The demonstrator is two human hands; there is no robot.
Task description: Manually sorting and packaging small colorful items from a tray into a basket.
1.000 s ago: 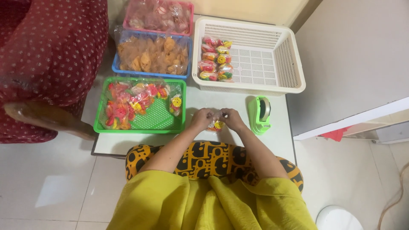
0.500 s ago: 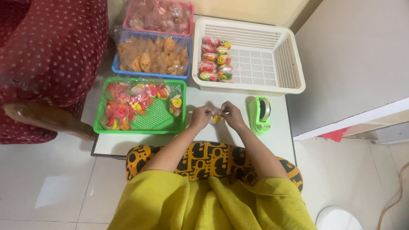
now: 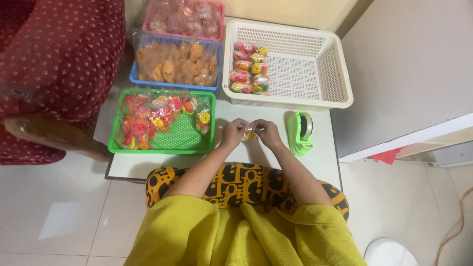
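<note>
My left hand (image 3: 232, 133) and my right hand (image 3: 265, 133) meet over the white table (image 3: 231, 114), both pinching a small clear packet of coloured candy (image 3: 250, 135) between them. The packet sits just above the tabletop, in front of the green tray (image 3: 129, 148). A green tape dispenser (image 3: 301, 132) stands just right of my right hand. Several finished packets (image 3: 250, 68) lie stacked at the left side of the white basket (image 3: 315, 64).
The green tray holds loose coloured candies in a plastic bag. Behind it are a blue tray (image 3: 135, 79) of fried snacks and a pink tray (image 3: 148, 22) of bagged snacks. Another person in red dotted cloth (image 3: 59, 54) sits at the left. A white wall panel (image 3: 409, 74) rises at right.
Both hands lifted slightly and drew the packet up from the table edge; fingers now pinch its top together. Nothing else moved.
</note>
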